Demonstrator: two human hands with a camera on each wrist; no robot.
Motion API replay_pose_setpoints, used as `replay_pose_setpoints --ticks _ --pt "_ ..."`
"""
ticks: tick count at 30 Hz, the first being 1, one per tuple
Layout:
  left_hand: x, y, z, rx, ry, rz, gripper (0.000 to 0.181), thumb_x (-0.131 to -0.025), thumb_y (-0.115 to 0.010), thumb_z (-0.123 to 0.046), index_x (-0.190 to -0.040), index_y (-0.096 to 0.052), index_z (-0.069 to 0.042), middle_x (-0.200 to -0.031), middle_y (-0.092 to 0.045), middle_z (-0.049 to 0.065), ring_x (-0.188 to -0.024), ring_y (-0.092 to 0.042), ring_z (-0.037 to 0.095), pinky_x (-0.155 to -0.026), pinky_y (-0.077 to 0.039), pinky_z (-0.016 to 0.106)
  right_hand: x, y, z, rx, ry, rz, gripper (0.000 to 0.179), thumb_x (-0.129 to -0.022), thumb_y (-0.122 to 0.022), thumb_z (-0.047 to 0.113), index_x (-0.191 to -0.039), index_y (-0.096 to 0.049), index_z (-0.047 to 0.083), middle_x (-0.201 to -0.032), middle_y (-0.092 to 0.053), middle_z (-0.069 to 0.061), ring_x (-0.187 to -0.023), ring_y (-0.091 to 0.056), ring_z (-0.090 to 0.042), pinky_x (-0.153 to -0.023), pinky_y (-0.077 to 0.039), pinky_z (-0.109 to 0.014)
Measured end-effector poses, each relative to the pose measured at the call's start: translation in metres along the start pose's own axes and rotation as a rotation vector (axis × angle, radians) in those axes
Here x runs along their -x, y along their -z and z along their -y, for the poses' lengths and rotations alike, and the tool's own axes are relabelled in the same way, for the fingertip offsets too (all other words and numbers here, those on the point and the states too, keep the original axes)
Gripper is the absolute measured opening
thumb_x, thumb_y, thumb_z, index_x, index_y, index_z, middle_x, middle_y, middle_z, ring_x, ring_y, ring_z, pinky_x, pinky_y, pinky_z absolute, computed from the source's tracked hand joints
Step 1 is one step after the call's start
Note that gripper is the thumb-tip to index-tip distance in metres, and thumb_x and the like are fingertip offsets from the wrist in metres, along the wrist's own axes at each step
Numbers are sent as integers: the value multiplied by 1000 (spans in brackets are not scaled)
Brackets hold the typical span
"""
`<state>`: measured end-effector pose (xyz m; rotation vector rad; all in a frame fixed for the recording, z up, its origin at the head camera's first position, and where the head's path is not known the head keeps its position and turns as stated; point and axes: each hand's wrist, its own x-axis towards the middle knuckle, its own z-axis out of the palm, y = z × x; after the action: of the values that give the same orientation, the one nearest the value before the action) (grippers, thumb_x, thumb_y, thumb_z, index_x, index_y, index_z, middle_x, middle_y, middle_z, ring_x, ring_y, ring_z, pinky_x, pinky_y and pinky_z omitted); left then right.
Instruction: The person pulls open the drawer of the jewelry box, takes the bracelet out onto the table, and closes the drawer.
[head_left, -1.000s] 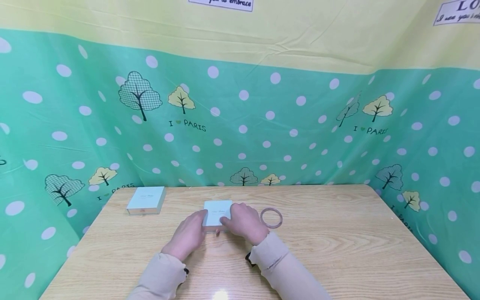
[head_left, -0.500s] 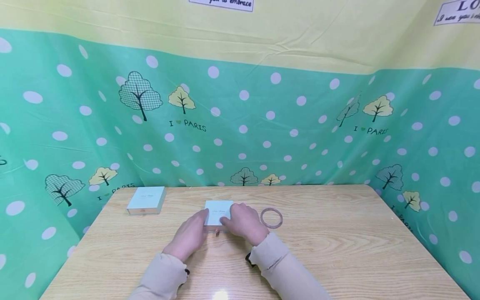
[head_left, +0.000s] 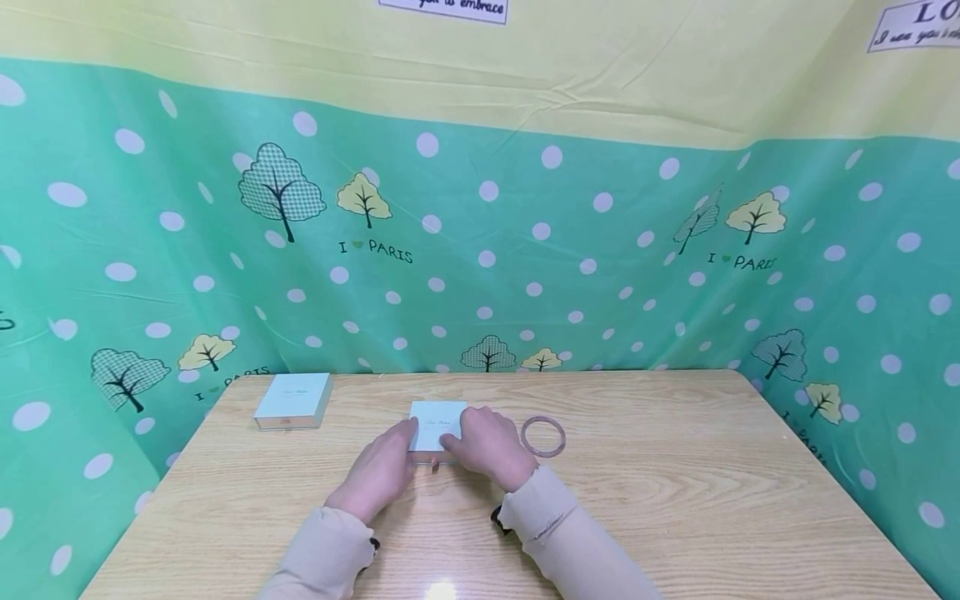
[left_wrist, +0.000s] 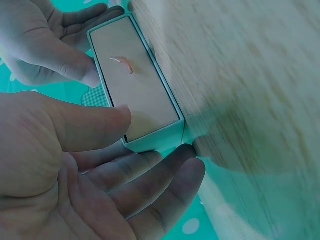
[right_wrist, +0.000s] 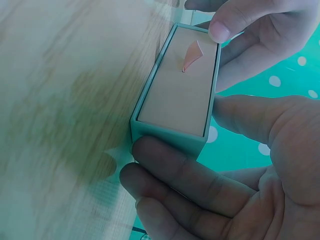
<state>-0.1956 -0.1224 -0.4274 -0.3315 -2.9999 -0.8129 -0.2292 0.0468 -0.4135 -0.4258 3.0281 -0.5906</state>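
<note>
A small pale blue drawer box [head_left: 437, 427] rests on the table between the two hands, its pinkish front facing the person. From that front sticks a short pink ribbon tab [left_wrist: 125, 64]. My left hand [head_left: 381, 468] grips the left side of the box, thumb at the top front edge and fingers along the side. On the other side, my right hand [head_left: 491, 446] holds it with the thumb lying on the lid and the fingers against the right wall. The wrist views show the drawer front flush within its blue sleeve. What is inside cannot be seen.
A purplish bangle [head_left: 543, 437] lies flat just right of the right hand. Another pale blue box [head_left: 294, 398] stands at the table's back left corner. Behind the wooden table [head_left: 712, 500] hangs a green and yellow printed curtain [head_left: 525, 250].
Over the first half second the box and left hand shifted very slightly to the right. The right hand stays in place, and little differs since.
</note>
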Motion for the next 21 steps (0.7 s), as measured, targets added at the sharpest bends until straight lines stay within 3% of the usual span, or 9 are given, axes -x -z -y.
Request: replay_pose_setpoints --ticks 21 --pt "1 0 1 -4 -6 -8 52 -89 -55 6 -139 -40 9 -141 -42 25 -130 -41 39 -105 -36 49 -1 0 1 21 -8 3 39 -88 -63 40 -59 -53 15 -51 -44 1 -45 -43 -14 -42 -38 -31"
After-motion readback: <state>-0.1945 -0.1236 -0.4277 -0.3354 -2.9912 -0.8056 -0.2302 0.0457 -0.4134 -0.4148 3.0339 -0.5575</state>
